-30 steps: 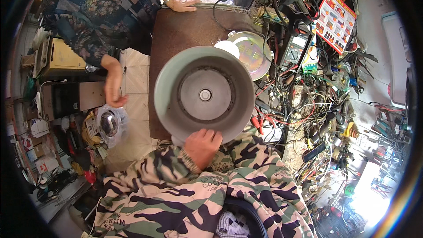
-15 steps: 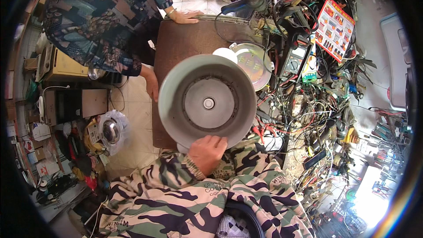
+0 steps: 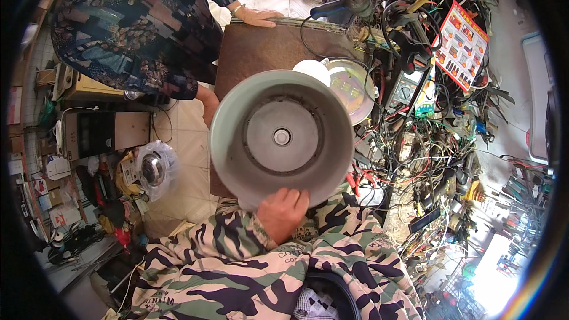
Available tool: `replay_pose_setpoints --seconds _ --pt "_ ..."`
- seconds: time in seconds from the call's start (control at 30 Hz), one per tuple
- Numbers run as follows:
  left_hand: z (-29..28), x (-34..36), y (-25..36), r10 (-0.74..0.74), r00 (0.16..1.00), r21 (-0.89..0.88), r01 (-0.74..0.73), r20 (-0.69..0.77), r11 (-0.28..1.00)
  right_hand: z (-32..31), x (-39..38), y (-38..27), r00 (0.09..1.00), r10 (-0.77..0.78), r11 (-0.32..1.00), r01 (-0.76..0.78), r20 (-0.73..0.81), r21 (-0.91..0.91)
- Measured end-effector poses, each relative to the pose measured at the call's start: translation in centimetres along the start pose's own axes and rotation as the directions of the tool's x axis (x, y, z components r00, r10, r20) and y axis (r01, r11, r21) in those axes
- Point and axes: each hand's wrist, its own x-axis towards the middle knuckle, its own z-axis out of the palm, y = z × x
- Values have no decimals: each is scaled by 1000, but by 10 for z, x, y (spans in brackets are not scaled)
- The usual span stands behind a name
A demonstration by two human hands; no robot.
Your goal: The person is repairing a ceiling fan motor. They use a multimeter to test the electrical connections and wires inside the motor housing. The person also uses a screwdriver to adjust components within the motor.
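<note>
A grey, round rice cooker body [image 3: 231, 148] stands over the near part of a brown table, its open top facing me. Inside at the bottom lies a round heating plate [image 3: 267, 124] with a small round button [image 3: 282, 137] at its centre. My left hand [image 3: 281, 212] is closed on the near rim, its fingers curled over the edge. My right hand is not visible. One hand of another person [image 3: 208, 104] is by the cooker's left side, partly hidden behind it; that person's other hand [image 3: 259, 16] rests on the table's far edge.
Behind the cooker on the brown table [image 3: 261, 47] are a white round piece [image 3: 312, 71] and a round, clear-looking lid [image 3: 349, 92]. Tangled wires, a multimeter [image 3: 405, 92] and red clips [image 3: 355, 182] crowd the right side. A plastic-wrapped metal part [image 3: 153, 169] is at left.
The view has shifted slightly, and the cooker looks a little larger and nearer. My left hand keeps its place on the near rim.
</note>
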Motion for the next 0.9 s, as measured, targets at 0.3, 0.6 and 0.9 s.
replay_pose_setpoints --seconds 0.3,0.6,0.9 --pt "7 13 -4 -3 1000 -35 4 14 999 7 16 4 998 9 1000 -10 54 13" --pt "-65 -1 -41 -91 985 -377 28 -149 926 53 17 -8 999 -30 992 35 45 -118" --pt "-26 -102 -103 -558 806 -947 -9 -196 320 124 -25 -39 969 -148 521 246 197 -818"
